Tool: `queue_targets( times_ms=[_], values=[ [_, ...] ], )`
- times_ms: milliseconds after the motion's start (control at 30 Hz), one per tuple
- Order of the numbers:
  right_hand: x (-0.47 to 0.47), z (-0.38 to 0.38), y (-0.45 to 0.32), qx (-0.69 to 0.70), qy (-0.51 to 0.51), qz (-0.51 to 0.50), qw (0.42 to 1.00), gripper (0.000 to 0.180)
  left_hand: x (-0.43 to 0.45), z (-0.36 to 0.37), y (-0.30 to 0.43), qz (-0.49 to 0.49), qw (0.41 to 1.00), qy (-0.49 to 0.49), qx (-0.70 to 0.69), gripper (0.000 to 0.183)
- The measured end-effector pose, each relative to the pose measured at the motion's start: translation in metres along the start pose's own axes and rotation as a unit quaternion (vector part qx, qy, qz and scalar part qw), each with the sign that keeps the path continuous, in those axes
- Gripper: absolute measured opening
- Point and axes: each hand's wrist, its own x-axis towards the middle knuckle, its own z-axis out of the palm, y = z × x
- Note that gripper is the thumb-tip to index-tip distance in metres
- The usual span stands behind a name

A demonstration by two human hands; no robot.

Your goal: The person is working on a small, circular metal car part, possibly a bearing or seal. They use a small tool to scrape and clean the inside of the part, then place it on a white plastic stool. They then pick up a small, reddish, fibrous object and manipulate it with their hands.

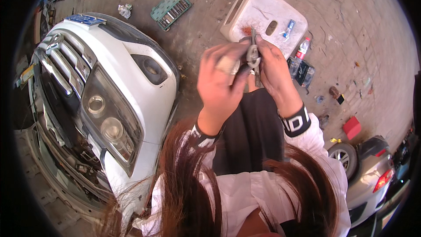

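Both hands meet over the near edge of a white plastic stool point(260, 3). My left hand point(220, 69), its fingers dirty, grips a worn grey metal part point(252, 54) from the left; it looks like a small metal tool or fitting, but its kind cannot be told. My right hand point(274, 64) holds the same part from the right, with the thumb along its upper end. On the stool top, just beyond the part's tip, lies a pile of reddish-brown shreds point(246, 30) with fine wires point(262, 12) near it. A small blue packet point(289, 28) rests right of the stool's slot.
A white car's front end point(141, 98) stands close on the left. On the paving are a green socket set case point(171, 9), crumpled paper point(125, 11), a bottle with a red label point(303, 48), a dark box point(303, 74) and a red block point(352, 127). Another car point(371, 177) is at lower right.
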Motion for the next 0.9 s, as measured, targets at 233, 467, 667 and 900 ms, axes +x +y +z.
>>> queue_targets(
  times_ms=[233,467,667,900],
  values=[
    [0.040,-0.028,0.024,0.064,0.039,-0.012,0.997,0.028,0.019,0.030,-0.039,0.102,0.977,-0.115,0.147,0.040],
    [0.035,-0.034,0.007,0.076,0.004,-0.016,0.997,0.033,0.014,0.034,-0.040,-0.016,0.986,-0.111,0.126,0.042],
    [0.051,-0.063,0.024,0.027,0.062,-0.027,0.997,0.033,0.005,0.053,-0.064,-0.305,0.933,-0.128,-0.144,0.035],
    [0.109,-0.180,0.081,-0.464,0.316,-0.214,0.800,0.024,0.000,0.059,-0.056,-0.384,0.776,-0.107,-0.488,0.038]
  ],
)
